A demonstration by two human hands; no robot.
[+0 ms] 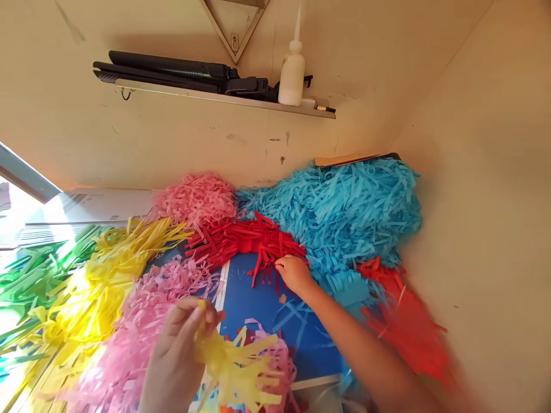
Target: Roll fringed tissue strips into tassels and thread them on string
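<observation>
My left hand, low and left of centre, is closed on the gathered end of a yellow paper fringe, whose cut strips fan out to the right. Pink and other coloured strips show just behind and below it. Further off, my right hand is closed at the near edge of a red paper fringe, its fingers pinched against the strips. The red fringe lies curved across the far side of a blue board.
Blue shredded paper is heaped at the back right, with red paper beside it. Pink, yellow and green paper strips spread leftward. A wall shelf holds black hair straighteners and a white nozzle bottle.
</observation>
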